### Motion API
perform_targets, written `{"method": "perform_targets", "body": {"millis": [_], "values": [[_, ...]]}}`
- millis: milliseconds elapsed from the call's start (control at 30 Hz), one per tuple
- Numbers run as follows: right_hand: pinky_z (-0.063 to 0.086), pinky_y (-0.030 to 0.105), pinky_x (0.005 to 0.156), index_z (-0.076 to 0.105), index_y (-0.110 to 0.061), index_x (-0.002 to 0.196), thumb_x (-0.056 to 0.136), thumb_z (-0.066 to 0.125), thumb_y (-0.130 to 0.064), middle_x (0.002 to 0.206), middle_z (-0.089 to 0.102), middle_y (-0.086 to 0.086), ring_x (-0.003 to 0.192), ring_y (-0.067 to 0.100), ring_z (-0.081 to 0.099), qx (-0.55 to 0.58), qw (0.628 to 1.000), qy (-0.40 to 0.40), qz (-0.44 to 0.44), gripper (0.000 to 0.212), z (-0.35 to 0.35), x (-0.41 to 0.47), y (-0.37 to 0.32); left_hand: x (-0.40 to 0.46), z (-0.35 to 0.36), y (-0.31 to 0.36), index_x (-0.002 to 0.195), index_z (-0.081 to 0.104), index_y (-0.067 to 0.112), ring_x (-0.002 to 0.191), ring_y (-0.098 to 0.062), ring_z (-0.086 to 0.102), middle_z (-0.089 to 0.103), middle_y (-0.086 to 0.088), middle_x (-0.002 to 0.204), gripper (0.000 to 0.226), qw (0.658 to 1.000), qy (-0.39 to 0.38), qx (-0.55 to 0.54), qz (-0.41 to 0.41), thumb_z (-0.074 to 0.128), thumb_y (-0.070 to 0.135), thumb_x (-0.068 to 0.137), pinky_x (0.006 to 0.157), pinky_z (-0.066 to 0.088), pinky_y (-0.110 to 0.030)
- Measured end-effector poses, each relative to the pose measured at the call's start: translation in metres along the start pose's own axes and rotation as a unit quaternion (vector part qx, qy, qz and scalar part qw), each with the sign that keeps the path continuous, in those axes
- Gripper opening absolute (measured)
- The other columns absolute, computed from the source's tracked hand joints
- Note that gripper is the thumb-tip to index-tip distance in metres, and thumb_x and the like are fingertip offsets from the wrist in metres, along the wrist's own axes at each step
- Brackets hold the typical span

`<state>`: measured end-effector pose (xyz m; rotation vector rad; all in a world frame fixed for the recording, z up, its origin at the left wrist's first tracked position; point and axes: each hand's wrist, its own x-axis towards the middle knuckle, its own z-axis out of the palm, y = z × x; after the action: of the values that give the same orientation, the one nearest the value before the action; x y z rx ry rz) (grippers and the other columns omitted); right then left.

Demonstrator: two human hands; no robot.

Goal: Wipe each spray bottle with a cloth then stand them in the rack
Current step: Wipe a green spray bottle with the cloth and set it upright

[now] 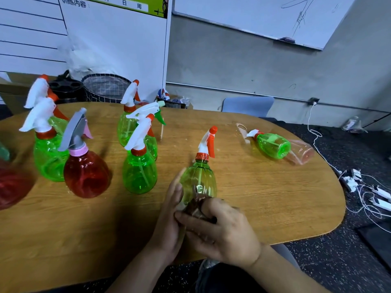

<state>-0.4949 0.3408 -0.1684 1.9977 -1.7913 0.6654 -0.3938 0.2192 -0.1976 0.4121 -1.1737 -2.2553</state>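
At the near edge of the rounded wooden bench [275,197], the right hand [222,231] has its fingers curled round a small brownish cloth [195,208] and presses it against the lower wall of a translucent green plastic spray bottle with a white trigger and red collar [200,178]; the left hand [169,214] lies flat-fingered along the bottle's left flank, steadying it without wrapping it, as far as the view shows. The bottle leans slightly, base toward the person, nozzle pointing away. It looks empty, so I judge it light and easy to tip; the thin wall will likely flex under a squeeze and, being smooth plastic, may slip under the cloth. The ribbed neck just below the red collar seems the firmest place to hold while the belly is wiped, and the trigger is best left alone. Beyond the hands, to the left, stand further bottles: a green one with a white and red head [139,170], two more green ones behind it, a dark red bottle with a grey trigger and pink collar [84,172], and another green pair at the far left. Well apart on the right, a green bottle lies on its side [273,145] beside a pale pink one [302,154]. I cannot pick out a rack with any certainty; a wire basket [105,85] stands beyond the bench
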Motion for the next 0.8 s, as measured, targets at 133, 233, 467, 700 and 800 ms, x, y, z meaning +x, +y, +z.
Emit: {"method": "perform_targets", "body": {"millis": [133, 233, 467, 700, 800], "values": [[0.046, 0.025, 0.057, 0.069, -0.032, 0.134, 0.102, 0.059, -0.041, 0.097, 0.039, -0.004, 0.081, 0.01, 0.048, 0.018, 0.996, 0.043, 0.078, 0.034, -0.003, 0.013, 0.015, -0.002, 0.002, 0.0, 0.154, 0.051, 0.032, 0.136, -0.032, 0.063, 0.066, -0.01, 0.146, 0.053, 0.999, -0.014, 0.028, 0.006, 0.048, 0.049, 0.104, 0.106, 0.057, -0.046], [0.044, 0.018, 0.065, 0.073, -0.025, 0.131, 0.103, 0.056, -0.038, 0.092, 0.044, 0.0, 0.081, 0.006, 0.048, 0.096, 0.961, 0.128, 0.225, 0.035, -0.004, 0.032, 0.028, -0.005, 0.004, 0.0, 0.153, 0.051, 0.038, 0.14, -0.027, 0.059, 0.063, -0.003, 0.151, 0.065, 0.999, -0.019, 0.048, 0.009, 0.064, 0.063, 0.094, 0.115, 0.047, -0.062], [0.051, 0.036, 0.087, 0.072, -0.023, 0.126, 0.093, 0.07, -0.031, 0.102, 0.069, 0.005, 0.097, 0.021, 0.065, 0.41, 0.719, 0.308, 0.468, 0.034, 0.019, 0.028, 0.019, -0.005, 0.003, -0.001, 0.15, 0.05, 0.046, 0.13, -0.022, 0.068, 0.07, 0.003, 0.141, 0.11, 1.0, -0.012, 0.025, 0.014, 0.099, 0.064, 0.054, 0.099, 0.059, -0.044], [0.041, 0.055, 0.118, 0.064, -0.007, 0.14, 0.106, 0.059, -0.032, 0.138, 0.067, 0.02, 0.133, 0.037, 0.061, 0.602, 0.551, 0.285, 0.503, 0.043, 0.024, 0.021, 0.003, 0.001, 0.002, -0.003, 0.156, 0.047, 0.041, 0.137, -0.025, 0.063, 0.065, -0.001, 0.149, 0.099, 1.0, -0.011, -0.015, -0.003, 0.09, 0.064, 0.07, 0.111, 0.052, -0.051], [0.041, 0.051, 0.119, 0.069, -0.03, 0.137, 0.095, 0.056, -0.064, 0.138, 0.069, -0.001, 0.135, 0.017, 0.06, 0.459, 0.666, 0.253, 0.53, 0.056, 0.027, 0.018, 0.004, 0.003, 0.0, -0.008, 0.156, 0.049, 0.042, 0.144, -0.023, 0.056, 0.06, 0.003, 0.155, 0.062, 1.0, -0.004, 0.009, -0.001, 0.06, 0.057, 0.097, 0.122, 0.039, -0.058]]}}
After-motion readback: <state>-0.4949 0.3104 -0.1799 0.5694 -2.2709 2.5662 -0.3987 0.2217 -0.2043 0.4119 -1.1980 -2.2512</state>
